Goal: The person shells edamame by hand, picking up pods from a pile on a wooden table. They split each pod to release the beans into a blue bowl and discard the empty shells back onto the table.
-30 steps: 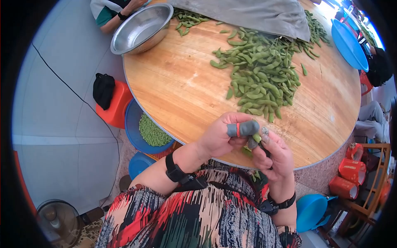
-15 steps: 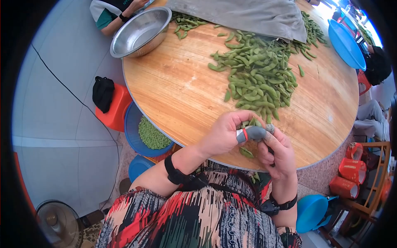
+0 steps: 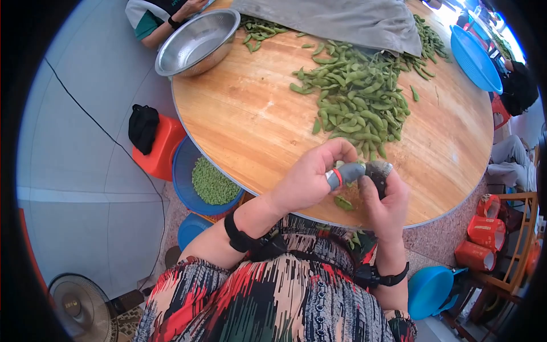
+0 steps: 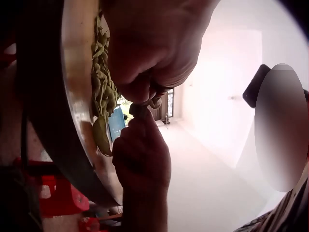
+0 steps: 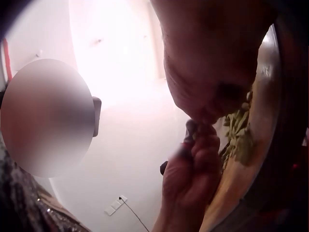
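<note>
In the head view my left hand [image 3: 307, 181] grips a green soybean pod [image 3: 340, 164] over the table's near edge. Its thumb wears a grey finger cover [image 3: 348, 172] tied with a red band. My right hand [image 3: 390, 202], with a dark cover [image 3: 377, 175] on a curled finger, pinches at the pod's far end, most of which the fingers hide. Both wrist views show the fingertips meeting. A loose pod [image 3: 343, 202] lies below them on the wooden table [image 3: 245, 125]. Beyond the hands spreads a heap of soybean pods [image 3: 364, 102].
A metal basin [image 3: 199, 43] stands at the table's far left, beside a grey cloth [image 3: 336, 20] over more pods. Down on the left, a blue tub [image 3: 181, 171] holds shelled beans [image 3: 213, 182], near a red stool [image 3: 165, 148]. A fan [image 3: 82, 308] stands lower left.
The left thumb has swung right across the pod, toward the right fingers. Both hands have risen slightly away from the body, and the loose pod below now shows more fully.
</note>
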{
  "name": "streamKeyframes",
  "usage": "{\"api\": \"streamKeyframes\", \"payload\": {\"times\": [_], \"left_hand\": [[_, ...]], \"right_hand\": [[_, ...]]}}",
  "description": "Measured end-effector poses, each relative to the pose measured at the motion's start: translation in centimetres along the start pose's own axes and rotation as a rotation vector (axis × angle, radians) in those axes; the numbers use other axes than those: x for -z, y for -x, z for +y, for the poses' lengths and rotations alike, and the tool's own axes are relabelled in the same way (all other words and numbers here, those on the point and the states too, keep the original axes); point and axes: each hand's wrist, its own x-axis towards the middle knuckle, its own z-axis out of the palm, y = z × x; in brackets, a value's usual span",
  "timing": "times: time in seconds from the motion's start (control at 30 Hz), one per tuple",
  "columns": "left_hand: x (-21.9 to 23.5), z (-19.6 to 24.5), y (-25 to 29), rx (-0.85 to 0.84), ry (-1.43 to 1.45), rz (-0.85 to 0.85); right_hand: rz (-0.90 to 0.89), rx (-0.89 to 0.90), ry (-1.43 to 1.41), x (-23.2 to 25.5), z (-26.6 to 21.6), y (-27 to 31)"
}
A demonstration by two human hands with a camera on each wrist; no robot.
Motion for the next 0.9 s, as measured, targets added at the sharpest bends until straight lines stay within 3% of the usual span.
{"api": "streamKeyframes", "payload": {"times": [0.07,0.2,0.27,0.3,0.37,0.47,0.5,0.63,0.7,0.73,0.8,0.83,0.9], "left_hand": [[0.3,-0.7,0.0,0.130,0.312,-0.107],[0.8,-0.7,0.0,0.169,0.320,-0.110],[0.6,0.7,0.2,-0.051,-0.110,0.209],[0.3,0.9,0.2,-0.053,-0.110,0.202],[-0.5,1.1,0.4,-0.448,-0.530,0.032],[-1.4,1.1,0.7,-0.372,-0.626,0.098],[-1.3,0.8,0.7,-0.437,-0.619,0.088],[-0.9,0.1,1.1,-0.375,-0.582,0.085],[-0.8,0.0,1.5,-0.121,-0.256,0.039],[-0.8,0.0,1.7,-0.120,-0.257,0.040],[-1.0,-0.1,1.9,0.059,0.143,0.001],[-0.9,-0.5,1.8,0.061,0.142,0.001],[-0.6,-1.6,1.7,-0.101,0.031,-0.045]], "right_hand": [[0.179,0.043,-0.003,-1.0,0.5,0.7],[0.270,0.010,0.031,-0.6,0.8,0.6],[0.270,0.001,0.172,-0.1,0.1,0.5],[0.276,0.001,0.175,0.0,-0.1,0.7],[0.194,0.000,0.237,0.1,-0.6,0.8],[0.195,0.040,0.219,-0.1,-1.2,1.1],[0.197,0.040,0.218,-0.1,-0.9,1.2],[0.116,-0.037,-0.015,0.1,0.4,1.8],[0.085,-0.089,-0.144,0.1,0.3,2.0],[0.063,-0.090,-0.214,0.1,0.2,2.0],[0.044,-0.088,-0.286,0.1,0.1,2.0],[0.008,-0.081,-0.332,0.0,0.1,2.1],[-0.030,-0.077,-0.378,0.0,0.2,2.2]]}}
